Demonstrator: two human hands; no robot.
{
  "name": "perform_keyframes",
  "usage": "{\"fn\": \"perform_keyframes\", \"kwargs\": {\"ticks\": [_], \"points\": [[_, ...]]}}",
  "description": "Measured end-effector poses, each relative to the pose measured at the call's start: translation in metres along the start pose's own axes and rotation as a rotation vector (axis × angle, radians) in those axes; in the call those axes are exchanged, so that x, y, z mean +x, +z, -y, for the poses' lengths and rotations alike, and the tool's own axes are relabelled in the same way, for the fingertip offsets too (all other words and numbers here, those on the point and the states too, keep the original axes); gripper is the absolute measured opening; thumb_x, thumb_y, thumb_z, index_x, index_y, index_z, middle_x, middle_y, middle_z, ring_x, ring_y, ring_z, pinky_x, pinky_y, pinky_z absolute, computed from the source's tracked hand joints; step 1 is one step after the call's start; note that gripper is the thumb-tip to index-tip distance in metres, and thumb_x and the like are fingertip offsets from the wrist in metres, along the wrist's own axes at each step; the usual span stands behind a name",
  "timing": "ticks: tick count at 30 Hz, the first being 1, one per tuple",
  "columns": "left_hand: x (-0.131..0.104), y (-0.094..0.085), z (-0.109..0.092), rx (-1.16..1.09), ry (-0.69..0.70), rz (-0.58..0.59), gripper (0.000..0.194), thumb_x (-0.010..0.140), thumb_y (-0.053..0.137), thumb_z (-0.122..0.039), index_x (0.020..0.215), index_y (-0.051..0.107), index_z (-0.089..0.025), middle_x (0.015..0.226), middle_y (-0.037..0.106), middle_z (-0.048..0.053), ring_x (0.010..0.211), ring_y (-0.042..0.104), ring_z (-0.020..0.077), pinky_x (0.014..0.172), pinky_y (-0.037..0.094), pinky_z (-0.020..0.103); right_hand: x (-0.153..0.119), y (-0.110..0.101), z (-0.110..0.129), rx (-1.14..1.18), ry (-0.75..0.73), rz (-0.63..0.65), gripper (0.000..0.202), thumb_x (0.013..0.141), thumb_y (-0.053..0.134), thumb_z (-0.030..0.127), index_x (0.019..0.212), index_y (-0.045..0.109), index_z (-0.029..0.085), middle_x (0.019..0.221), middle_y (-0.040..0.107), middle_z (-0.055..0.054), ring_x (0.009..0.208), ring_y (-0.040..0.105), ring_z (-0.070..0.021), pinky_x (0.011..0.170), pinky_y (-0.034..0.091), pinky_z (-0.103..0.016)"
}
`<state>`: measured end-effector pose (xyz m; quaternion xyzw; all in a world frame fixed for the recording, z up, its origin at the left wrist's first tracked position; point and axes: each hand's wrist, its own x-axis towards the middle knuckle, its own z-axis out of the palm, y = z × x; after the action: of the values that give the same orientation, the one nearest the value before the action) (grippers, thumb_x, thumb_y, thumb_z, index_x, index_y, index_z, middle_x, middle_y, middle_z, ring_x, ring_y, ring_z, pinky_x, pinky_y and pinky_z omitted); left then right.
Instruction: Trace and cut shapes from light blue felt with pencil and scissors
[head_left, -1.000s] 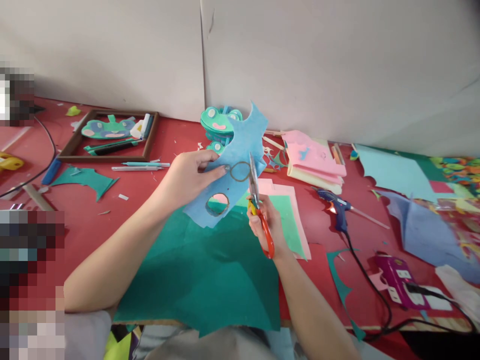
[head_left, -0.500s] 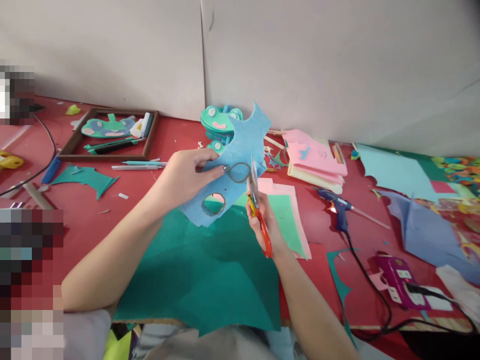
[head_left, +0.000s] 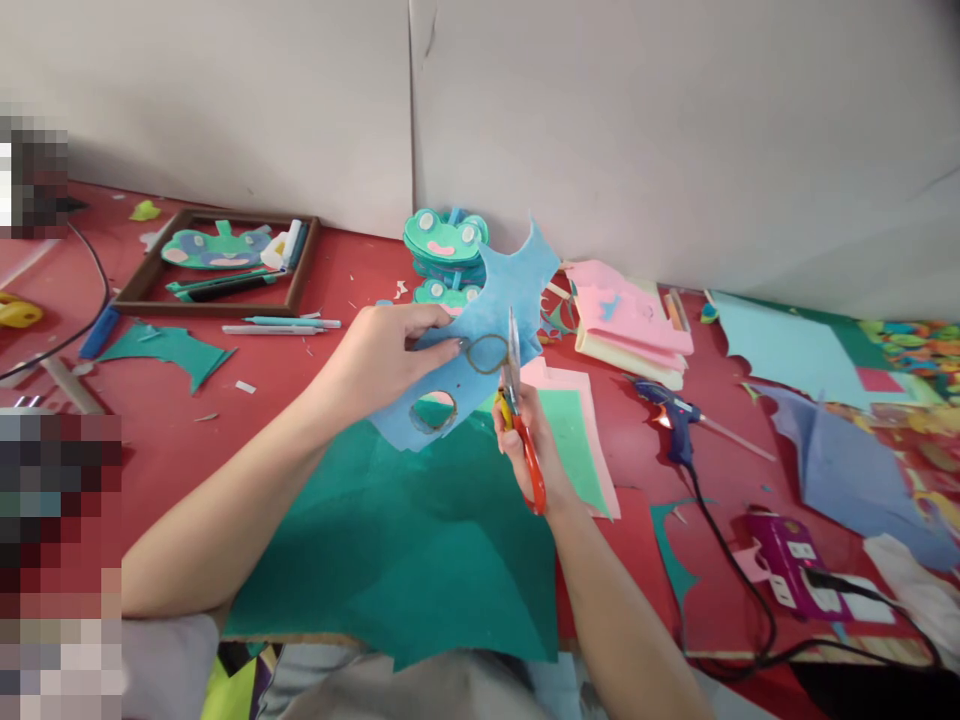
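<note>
Between the thumb and fingers of my left hand (head_left: 397,350) is a piece of blue felt (head_left: 499,300), raised above the table. It has an oval hole near its lower end and a dark oval outline drawn beside my thumb. My right hand (head_left: 529,440) grips scissors (head_left: 517,400) with red and yellow handles, blades pointing up. The blades meet the felt at the right side of the drawn oval; whether they are fully closed is hard to tell. Beneath both hands lies a big dark green felt sheet (head_left: 397,560).
Green frog-face pieces (head_left: 444,238) are stacked by the wall. A brown frame (head_left: 217,308) with pens stands left. Folded pink felt (head_left: 630,310), a blue glue gun (head_left: 679,410) and a purple power strip (head_left: 799,565) with black cords lie right. Felt scraps are scattered about.
My left hand and the blue felt have shifted slightly right, bringing the drawn oval further onto the scissors' blades. My right hand has hardly moved.
</note>
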<state>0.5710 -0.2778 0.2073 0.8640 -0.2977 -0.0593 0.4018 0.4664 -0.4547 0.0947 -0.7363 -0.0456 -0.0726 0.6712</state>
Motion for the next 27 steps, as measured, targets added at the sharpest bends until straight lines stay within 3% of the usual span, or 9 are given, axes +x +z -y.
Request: {"fn": "perform_keyframes", "kwargs": {"ticks": [6, 17, 23, 27], "points": [[-0.001, 0.0052, 0.0035, 0.05, 0.062, -0.053, 0.015, 0.084, 0.056, -0.023, 0.071, 0.052, -0.015, 0.061, 0.042, -0.007, 0.057, 0.036, 0.0057, 0.054, 0.027, 0.018, 0.0002, 0.0027, 0.0022, 0.001, -0.007, -0.035, 0.043, 0.084, 0.05, 0.059, 0.112, 0.041, 0.029, 0.077, 0.04, 0.003, 0.059, 0.038, -0.0098, 0.051, 0.034, -0.025], [0.0008, 0.0088, 0.0089, 0.031, 0.07, -0.046, 0.017, 0.081, 0.057, -0.024, 0.067, 0.052, -0.016, 0.06, 0.042, -0.006, 0.057, 0.039, 0.007, 0.055, 0.029, 0.021, 0.001, 0.0032, 0.0045, 0.01, -0.033, -0.051, 0.039, 0.085, 0.051, 0.058, 0.109, 0.043, 0.028, 0.074, 0.04, 0.004, 0.056, 0.038, -0.0088, 0.049, 0.032, -0.025], [-0.0001, 0.002, 0.006, 0.037, 0.03, 0.029, 0.019, 0.085, 0.051, -0.032, 0.075, 0.058, -0.017, 0.066, 0.049, -0.004, 0.061, 0.043, 0.0092, 0.06, 0.033, 0.023, 0.0002, 0.0016, 0.0001, 0.01, -0.02, -0.038, 0.039, 0.084, 0.052, 0.057, 0.109, 0.042, 0.028, 0.076, 0.041, 0.003, 0.056, 0.039, -0.0089, 0.048, 0.033, -0.024], [0.0016, 0.0001, 0.0083, 0.018, 0.005, 0.014, 0.019, 0.082, 0.055, -0.035, 0.08, 0.063, -0.017, 0.07, 0.058, -0.002, 0.063, 0.05, 0.0111, 0.061, 0.038, 0.024, -0.0008, 0.0007, -0.0031, 0.026, 0.013, -0.02, 0.044, 0.083, 0.053, 0.058, 0.113, 0.041, 0.028, 0.077, 0.042, 0.003, 0.056, 0.038, -0.0086, 0.047, 0.033, -0.023]]}}
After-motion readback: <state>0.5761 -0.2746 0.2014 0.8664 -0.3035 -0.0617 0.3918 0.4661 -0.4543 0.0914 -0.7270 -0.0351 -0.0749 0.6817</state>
